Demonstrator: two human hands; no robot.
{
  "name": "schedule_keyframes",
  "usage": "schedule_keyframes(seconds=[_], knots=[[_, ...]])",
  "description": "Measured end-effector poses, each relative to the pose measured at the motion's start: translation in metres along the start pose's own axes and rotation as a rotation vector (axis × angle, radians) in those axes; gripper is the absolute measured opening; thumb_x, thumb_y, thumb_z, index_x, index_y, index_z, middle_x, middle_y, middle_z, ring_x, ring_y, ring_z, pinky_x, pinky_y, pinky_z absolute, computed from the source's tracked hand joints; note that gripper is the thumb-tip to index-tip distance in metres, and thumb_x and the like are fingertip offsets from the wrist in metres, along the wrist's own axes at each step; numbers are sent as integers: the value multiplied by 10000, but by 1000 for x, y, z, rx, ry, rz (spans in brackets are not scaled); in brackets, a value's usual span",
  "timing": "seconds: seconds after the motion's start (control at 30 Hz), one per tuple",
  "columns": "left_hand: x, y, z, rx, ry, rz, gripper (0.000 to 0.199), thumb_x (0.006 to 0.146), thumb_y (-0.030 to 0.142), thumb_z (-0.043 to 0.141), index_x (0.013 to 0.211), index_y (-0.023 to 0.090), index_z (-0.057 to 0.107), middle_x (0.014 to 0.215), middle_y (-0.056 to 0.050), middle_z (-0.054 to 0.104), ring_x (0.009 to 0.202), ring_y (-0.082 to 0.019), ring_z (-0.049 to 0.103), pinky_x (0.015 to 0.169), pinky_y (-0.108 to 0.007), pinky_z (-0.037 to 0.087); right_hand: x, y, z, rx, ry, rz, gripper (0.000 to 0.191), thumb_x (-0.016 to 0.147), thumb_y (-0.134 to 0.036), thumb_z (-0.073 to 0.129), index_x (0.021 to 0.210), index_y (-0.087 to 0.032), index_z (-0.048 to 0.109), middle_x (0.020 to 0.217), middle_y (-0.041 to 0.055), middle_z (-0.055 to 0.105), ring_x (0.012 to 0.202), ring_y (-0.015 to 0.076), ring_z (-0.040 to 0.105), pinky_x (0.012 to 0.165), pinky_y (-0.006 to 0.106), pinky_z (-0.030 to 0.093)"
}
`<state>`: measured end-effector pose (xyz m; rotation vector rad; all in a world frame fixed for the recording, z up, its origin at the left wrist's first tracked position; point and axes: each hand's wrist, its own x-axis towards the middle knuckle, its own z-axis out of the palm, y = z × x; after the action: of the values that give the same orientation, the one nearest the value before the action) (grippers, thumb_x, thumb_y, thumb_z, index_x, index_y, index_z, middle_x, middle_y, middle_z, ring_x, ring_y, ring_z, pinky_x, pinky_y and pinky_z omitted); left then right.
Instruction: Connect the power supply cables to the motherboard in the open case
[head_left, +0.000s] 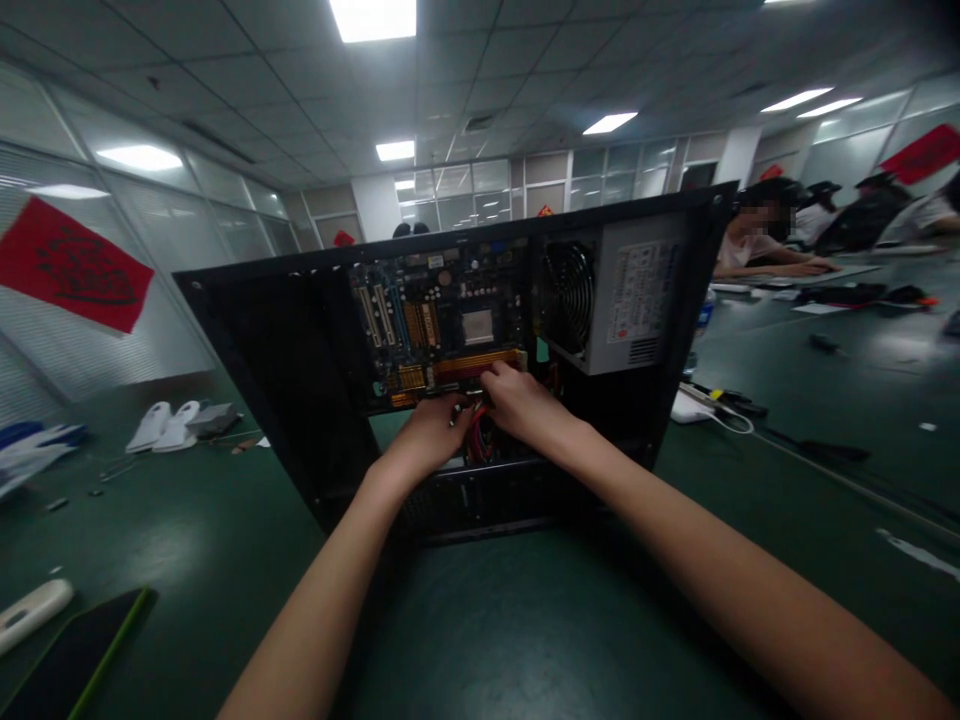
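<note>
A black computer case (pixel 262 330) stands with its side open towards me on the green table. Inside it are a motherboard (pixel 480 290) and, at the upper right, a grey power supply (pixel 637 295) with a black fan. Both hands reach into the lower middle, by the board's bottom edge and a bundle of coloured cables (pixel 481 440). My left hand (pixel 426 432) has its fingers curled at the cables. Just right of it, my right hand (pixel 521 400) has thumb and finger pinched beside the memory slots (pixel 480 366). What the fingertips hold is hidden.
At the lower left lie a phone-like slab with a green edge (pixel 82 655) and a white handheld object (pixel 34 612). White gloves (pixel 165 428) are further back. A white adapter with cables (pixel 690 405) lies right of the case. Other people (pixel 765 235) sit at the far right.
</note>
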<state>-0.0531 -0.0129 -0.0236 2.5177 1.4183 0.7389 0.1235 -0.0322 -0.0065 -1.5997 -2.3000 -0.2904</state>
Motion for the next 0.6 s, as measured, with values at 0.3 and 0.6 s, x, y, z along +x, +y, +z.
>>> schedule_keyframes(seconds=[0.3,0.6], knots=[[-1,-1,-1,121,-57,24,352,1006,349,484,945,173,783,1018,-139,779,978,-288,709,835,-356,489,-1,-2,0,-17,-17,0,268,911,-41,503,1147,-98,617,1238,147,608,1054,281,696,847,337,532],[-3,5,-5,167,-57,-10,347,995,339,486,933,170,783,1031,-152,773,998,-289,703,826,-341,485,5,2,5,-149,11,-73,285,934,-71,481,1191,-107,598,1201,154,622,1010,310,708,748,375,561]])
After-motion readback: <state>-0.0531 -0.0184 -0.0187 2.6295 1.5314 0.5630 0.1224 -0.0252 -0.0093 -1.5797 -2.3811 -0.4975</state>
